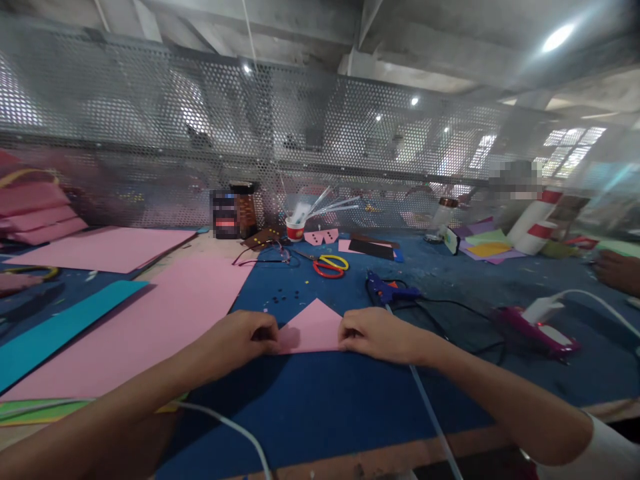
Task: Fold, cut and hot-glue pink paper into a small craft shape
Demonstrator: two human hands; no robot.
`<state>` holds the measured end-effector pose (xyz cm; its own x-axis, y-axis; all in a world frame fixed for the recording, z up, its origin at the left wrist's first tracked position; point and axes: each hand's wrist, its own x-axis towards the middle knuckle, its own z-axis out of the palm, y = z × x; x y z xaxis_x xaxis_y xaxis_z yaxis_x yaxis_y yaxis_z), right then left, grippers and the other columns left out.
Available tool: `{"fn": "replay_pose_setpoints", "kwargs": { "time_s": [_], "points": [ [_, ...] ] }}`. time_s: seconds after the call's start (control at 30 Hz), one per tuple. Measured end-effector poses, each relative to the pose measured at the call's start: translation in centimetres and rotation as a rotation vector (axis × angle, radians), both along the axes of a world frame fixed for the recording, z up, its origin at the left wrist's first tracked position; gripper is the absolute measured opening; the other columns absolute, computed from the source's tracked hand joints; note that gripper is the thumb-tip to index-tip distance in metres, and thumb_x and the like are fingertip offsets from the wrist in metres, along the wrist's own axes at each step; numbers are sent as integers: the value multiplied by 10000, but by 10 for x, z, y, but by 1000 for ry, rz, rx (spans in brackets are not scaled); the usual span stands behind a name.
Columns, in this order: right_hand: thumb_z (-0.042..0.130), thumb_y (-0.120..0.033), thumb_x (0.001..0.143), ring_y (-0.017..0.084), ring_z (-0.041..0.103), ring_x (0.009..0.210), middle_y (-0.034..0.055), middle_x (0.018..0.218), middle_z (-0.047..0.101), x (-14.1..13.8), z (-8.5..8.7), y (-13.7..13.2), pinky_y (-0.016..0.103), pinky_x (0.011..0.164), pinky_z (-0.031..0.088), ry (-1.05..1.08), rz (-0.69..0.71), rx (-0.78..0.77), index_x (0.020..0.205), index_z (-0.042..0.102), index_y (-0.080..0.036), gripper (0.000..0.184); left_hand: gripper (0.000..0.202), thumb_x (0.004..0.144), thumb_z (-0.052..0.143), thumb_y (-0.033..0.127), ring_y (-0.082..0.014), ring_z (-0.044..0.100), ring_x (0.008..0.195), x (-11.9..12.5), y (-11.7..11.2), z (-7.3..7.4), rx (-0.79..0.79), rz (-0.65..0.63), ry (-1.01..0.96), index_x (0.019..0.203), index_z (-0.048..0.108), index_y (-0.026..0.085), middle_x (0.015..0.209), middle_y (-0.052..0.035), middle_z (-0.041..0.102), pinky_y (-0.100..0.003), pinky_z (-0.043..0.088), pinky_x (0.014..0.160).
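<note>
A pink paper triangle (315, 328) lies on the blue table mat (320, 400), its point facing away from me and its straight edge toward me. My left hand (253, 335) pinches the left corner. At the right corner, my right hand (367, 333) is closed on the paper in the same way. Both corners are hidden under the fingers. Just beyond the triangle are small black dots (285, 295) and a pair of scissors (330, 265) with one red and one yellow handle. A blue glue gun (393, 290) lies past my right hand.
Large pink sheets (200, 293) and a teal strip (75, 320) cover the left side. Glasses (265, 255) and a paper cup (295, 230) of glue sticks stand farther back. A purple power strip (540, 331) and cords lie right. Another person's hand (617, 270) shows at far right.
</note>
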<state>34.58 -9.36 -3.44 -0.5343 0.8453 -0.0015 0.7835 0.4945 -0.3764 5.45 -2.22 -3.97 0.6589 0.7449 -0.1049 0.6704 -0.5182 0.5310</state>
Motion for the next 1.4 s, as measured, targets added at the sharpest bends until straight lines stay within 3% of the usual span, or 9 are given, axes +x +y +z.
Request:
{"fn": "replay_pose_setpoints", "kwargs": {
  "time_s": [0.2,0.47,0.8,1.1,1.4],
  "points": [
    [641,-273,896,159,636,859,13,943,711,8,2,2,234,720,404,20,14,-50,952,718,-206,117,215,796,648,420,-184,629,743,-6,9,0,-77,-25,-4,800,716,215,748,24,692,-239,376,618],
    [667,-271,857,173,646,847,16,922,725,16,11,2,234,704,415,17,-49,-137,909,729,-196,110,237,778,650,432,-156,569,666,-8,10,13,-140,-28,31,749,695,201,680,31,645,-233,331,575],
    [646,-326,861,173,653,811,22,903,741,25,14,5,241,681,410,20,-41,-202,906,734,-180,176,261,762,638,451,-162,571,677,-7,10,16,-151,-28,70,755,693,197,686,25,646,-231,332,581],
    [649,-308,853,162,638,793,4,886,730,25,15,2,232,641,378,31,-49,-206,880,711,-196,131,247,765,625,441,-161,548,671,-12,12,18,-113,-53,102,747,682,201,697,21,641,-237,320,579],
    [690,-307,827,133,592,712,-9,813,693,21,17,0,214,580,321,8,-123,-207,866,686,-194,120,193,764,620,388,-151,539,639,-12,12,18,-89,-43,124,739,674,204,667,28,624,-231,319,560]
  ]
}}
